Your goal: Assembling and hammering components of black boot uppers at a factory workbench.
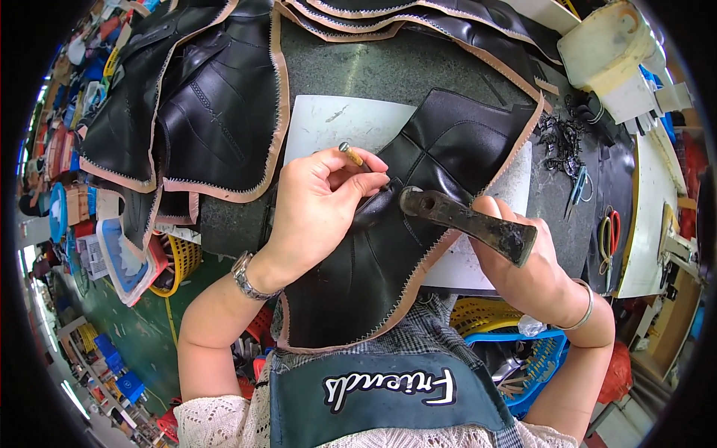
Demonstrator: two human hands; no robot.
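Note:
A black leather piece [351, 291] with a tan zigzag-stitched edge lies over a pale board [321, 123], its lower end hanging toward my lap. My left hand [306, 213], with a watch on the wrist, pinches a short punch [351, 154] with a metal head and brass-coloured shaft. Its tip is hidden behind my fingers near the leather's seam. My right hand [523, 261] is wrapped round a hammer [470, 224], whose handle is mostly hidden. The hammer's round face is over the leather, just right of my left fingertips; whether they touch cannot be told.
More black leather pieces [224, 112] drape over the table's left side, others [448, 22] along the back. At right are dark scraps [560, 142], blue-handled snips [577, 187], red-handled scissors [609, 231] and a whitish container [612, 60]. A blue basket [553, 351] stands below.

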